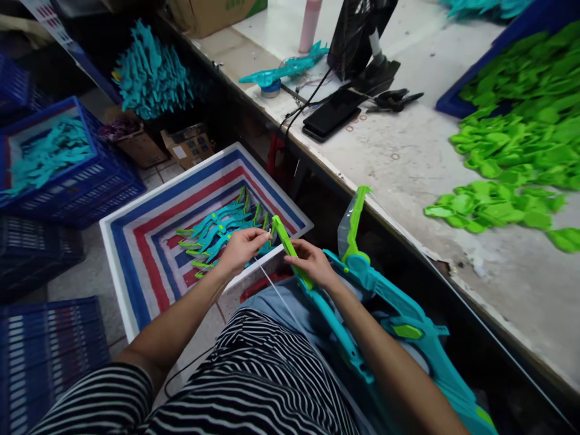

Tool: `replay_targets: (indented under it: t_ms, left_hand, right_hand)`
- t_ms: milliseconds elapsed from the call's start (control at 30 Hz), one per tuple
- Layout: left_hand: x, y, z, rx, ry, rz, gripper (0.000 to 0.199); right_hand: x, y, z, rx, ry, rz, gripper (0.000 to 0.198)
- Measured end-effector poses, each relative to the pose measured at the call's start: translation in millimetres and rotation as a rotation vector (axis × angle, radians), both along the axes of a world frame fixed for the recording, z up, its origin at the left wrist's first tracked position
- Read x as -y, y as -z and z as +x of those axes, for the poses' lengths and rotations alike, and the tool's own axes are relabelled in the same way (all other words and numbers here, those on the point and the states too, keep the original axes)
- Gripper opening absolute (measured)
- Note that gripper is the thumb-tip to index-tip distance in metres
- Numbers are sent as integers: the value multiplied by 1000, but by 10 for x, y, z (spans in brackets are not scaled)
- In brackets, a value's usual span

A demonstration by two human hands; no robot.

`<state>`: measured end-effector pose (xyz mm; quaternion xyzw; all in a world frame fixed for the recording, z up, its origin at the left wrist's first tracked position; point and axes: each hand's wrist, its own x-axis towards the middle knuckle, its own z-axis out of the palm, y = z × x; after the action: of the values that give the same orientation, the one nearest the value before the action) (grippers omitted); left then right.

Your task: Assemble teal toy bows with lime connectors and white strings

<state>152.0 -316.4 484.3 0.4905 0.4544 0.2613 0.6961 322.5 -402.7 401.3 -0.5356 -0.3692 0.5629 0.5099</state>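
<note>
On my lap lies a teal and green toy bow (333,317), its narrow green tip pointing toward the bin. My right hand (312,261) is closed around that green tip piece (283,235). Close beside the tip, my left hand (244,246) pinches the end of a white string (276,290), which runs down across my lap. To the right, a wider teal part (421,323) with a green arm (357,211) leans by the table edge. I cannot tell whether it belongs to the same bow.
A striped-lined bin (156,272) with several teal and green bows (217,226) stands ahead. Blue crates (67,181) line the left. On the worktable (399,199) are green parts (493,205), a black phone (330,115), pliers (394,99) and a pink bottle (310,25).
</note>
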Motion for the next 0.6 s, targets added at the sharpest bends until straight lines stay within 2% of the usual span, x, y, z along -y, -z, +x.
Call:
replay_targets:
  t_ms: [100,233,433,600]
  left_hand:
    - [-143,-53,66,-125,79,202,22]
    - [-245,-161,114,-207,197,327,17]
    - [-316,-198,140,-236,281,383,17]
    - [-346,-192,173,-218,244,337,10]
  right_hand:
    - [0,-31,-12,-20,4,-6,45]
    - [-14,-38,-12,-29,1,0,45]
    - [-17,-17,-6,-10,2,10,46]
    - [-12,2,-21,31,15,37,46]
